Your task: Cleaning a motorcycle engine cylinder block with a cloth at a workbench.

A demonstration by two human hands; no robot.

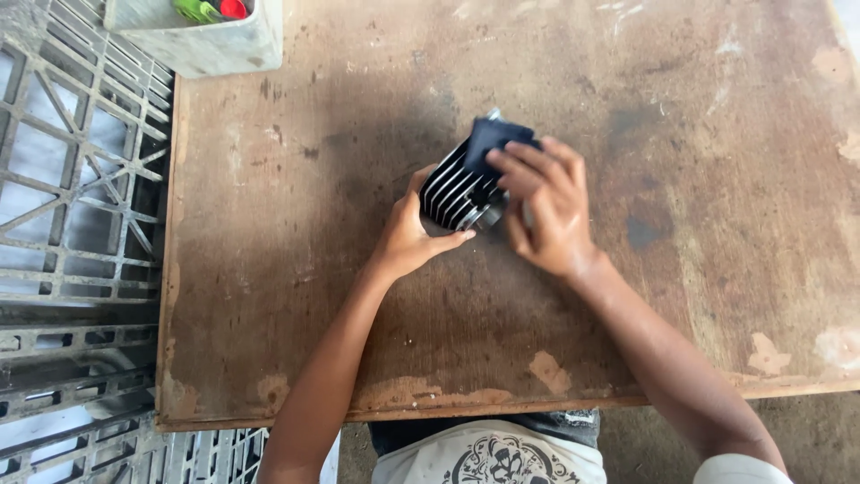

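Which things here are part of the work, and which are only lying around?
In use:
finned metal part, held by left hand
dark cloth, pressed on it by right hand

Lying about:
grey box with green and red items
plastic crates

A worn brown wooden surface (296,296) fills most of the view, its top scuffed, stained dark in patches and chipped pale along the near edge and the right side. To the left of it stand grey plastic crates (76,197) with open lattice walls, stacked just beside the surface's edge. At the far left corner of the surface sits a pale grey tub (210,45) holding green and red items. Below the near edge, bare greyish floor (806,430) shows. Soft, even daylight falls over everything.
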